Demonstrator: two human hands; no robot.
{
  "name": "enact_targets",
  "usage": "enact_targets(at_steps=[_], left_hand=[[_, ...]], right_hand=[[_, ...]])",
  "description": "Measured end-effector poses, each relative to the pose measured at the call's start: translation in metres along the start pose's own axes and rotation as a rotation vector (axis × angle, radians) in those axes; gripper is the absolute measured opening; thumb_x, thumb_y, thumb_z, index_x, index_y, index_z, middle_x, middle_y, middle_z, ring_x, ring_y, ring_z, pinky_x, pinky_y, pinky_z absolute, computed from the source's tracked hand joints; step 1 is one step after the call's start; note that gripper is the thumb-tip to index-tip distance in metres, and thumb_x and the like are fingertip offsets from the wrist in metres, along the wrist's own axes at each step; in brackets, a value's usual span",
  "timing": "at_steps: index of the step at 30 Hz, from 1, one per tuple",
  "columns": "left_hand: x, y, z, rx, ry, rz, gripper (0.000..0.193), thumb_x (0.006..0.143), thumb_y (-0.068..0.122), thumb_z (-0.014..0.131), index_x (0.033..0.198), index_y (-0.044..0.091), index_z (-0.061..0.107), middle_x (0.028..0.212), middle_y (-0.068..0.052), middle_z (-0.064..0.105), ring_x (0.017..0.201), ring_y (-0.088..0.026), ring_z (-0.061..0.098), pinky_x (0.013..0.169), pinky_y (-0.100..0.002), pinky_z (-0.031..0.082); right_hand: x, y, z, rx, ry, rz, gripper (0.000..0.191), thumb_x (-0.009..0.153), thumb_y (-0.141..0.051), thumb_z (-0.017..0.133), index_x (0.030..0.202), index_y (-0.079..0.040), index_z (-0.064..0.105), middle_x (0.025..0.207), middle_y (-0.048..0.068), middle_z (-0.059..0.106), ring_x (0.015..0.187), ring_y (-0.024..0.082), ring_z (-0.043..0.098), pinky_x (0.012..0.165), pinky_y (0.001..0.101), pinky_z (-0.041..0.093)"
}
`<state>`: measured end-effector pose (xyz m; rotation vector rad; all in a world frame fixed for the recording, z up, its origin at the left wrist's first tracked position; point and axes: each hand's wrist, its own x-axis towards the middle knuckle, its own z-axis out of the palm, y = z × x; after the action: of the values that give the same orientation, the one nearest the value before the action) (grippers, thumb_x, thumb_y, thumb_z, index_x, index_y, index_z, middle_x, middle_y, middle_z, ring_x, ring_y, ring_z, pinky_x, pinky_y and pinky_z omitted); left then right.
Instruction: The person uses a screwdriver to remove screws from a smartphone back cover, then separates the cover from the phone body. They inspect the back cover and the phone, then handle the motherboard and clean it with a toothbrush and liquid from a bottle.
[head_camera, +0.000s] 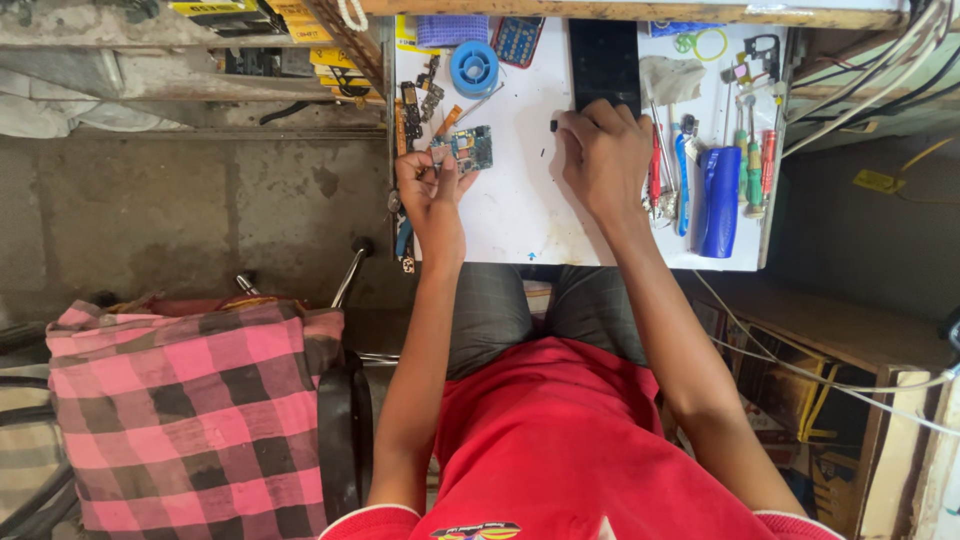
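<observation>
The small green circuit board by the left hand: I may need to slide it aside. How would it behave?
The small green circuit board looks thin and flat, so probably stiff and light. It should slide easily on the smooth white tabletop. Its exposed components suggest fragility. The left hand touches its edge.

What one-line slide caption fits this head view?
Left hand holds a small circuit board while right hand rests by a dark phone on a white worktable.

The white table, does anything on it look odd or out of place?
Nothing looks spilled or broken by accident. The circuit board held by the left hand lies bare, with loose phone parts scattered beside it; the screwdrivers lie tidy.
</observation>
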<state>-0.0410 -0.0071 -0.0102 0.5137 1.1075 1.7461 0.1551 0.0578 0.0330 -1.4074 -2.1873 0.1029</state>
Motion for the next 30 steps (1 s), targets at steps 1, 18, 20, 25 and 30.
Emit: enact_targets(at_steps=[1, 18, 20, 25, 30], left_hand=[[0.000, 0.000, 0.000, -0.005, -0.006, 0.005, 0.020, 0.105, 0.000, 0.059, 0.111, 0.008, 0.041, 0.117, -0.009, 0.058, 0.110, -0.019, 0.063, 0.096, -0.048, 0.063], [-0.013, -0.001, 0.013, -0.006, -0.005, -0.177, 0.023, 0.101, 0.010, 0.064, 0.105, 0.006, 0.042, 0.112, -0.026, 0.070, 0.092, -0.028, 0.075, 0.077, -0.044, 0.066], [-0.013, -0.002, 0.016, -0.013, -0.023, -0.167, 0.022, 0.102, 0.010, 0.065, 0.106, 0.006, 0.043, 0.113, -0.026, 0.071, 0.093, -0.028, 0.075, 0.078, -0.042, 0.066], [-0.018, -0.007, 0.021, -0.040, -0.041, -0.170, 0.022, 0.101, 0.008, 0.064, 0.107, 0.006, 0.043, 0.111, -0.025, 0.071, 0.093, -0.027, 0.074, 0.079, -0.041, 0.065], [-0.030, -0.015, 0.027, -0.044, -0.075, -0.170, 0.019, 0.103, 0.005, 0.063, 0.108, 0.003, 0.045, 0.109, -0.025, 0.072, 0.092, -0.026, 0.074, 0.081, -0.041, 0.065]], right_hand=[[0.005, 0.000, 0.000, 0.004, -0.008, -0.018, 0.019, 0.085, -0.007, 0.081, 0.103, -0.013, 0.080, 0.091, 0.003, 0.064, 0.088, 0.027, 0.058, 0.078, 0.0442, 0.038], [0.044, -0.009, 0.001, 0.254, 0.047, -0.017, 0.026, 0.088, 0.005, 0.071, 0.113, 0.001, 0.074, 0.097, 0.014, 0.067, 0.093, 0.035, 0.060, 0.082, 0.0445, 0.047], [0.028, -0.016, -0.002, 0.316, 0.016, 0.000, 0.021, 0.089, 0.002, 0.075, 0.110, 0.001, 0.074, 0.092, 0.015, 0.068, 0.084, 0.033, 0.063, 0.075, 0.0426, 0.048], [-0.018, -0.028, -0.002, 0.710, -0.214, 0.522, 0.015, 0.099, -0.010, 0.073, 0.108, 0.001, 0.077, 0.074, 0.012, 0.068, 0.057, 0.014, 0.058, 0.054, 0.0305, 0.042], [-0.039, -0.025, -0.002, 1.329, -0.289, 0.785, 0.012, 0.100, -0.009, 0.068, 0.104, 0.002, 0.073, 0.085, 0.006, 0.074, 0.060, 0.008, 0.060, 0.051, 0.0222, 0.042]])
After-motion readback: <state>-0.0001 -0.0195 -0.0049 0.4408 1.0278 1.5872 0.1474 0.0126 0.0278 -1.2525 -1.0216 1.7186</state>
